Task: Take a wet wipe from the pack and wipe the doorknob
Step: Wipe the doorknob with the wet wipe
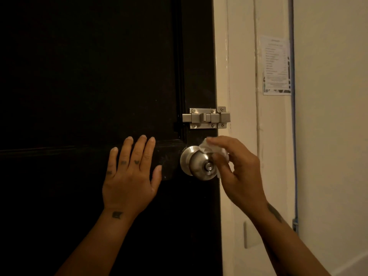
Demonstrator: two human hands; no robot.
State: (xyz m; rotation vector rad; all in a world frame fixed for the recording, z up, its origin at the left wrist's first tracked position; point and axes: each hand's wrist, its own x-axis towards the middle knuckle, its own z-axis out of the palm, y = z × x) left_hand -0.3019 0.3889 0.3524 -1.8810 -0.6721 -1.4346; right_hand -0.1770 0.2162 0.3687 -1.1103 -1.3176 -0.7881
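Note:
A round brushed-metal doorknob [197,163] sits near the right edge of a dark door [89,86]. My right hand [239,172] holds a white wet wipe [207,147] bunched in its fingers and presses it against the knob's upper right side. Most of the wipe is hidden under the fingers. My left hand [130,176] lies flat on the door just left of the knob, fingers spread and holding nothing. The wipe pack is not in view.
A metal slide bolt [206,118] is fixed just above the knob, bridging door and cream frame [239,76]. A printed notice [276,65] is taped to the wall at the right, beside a blue pipe [293,136].

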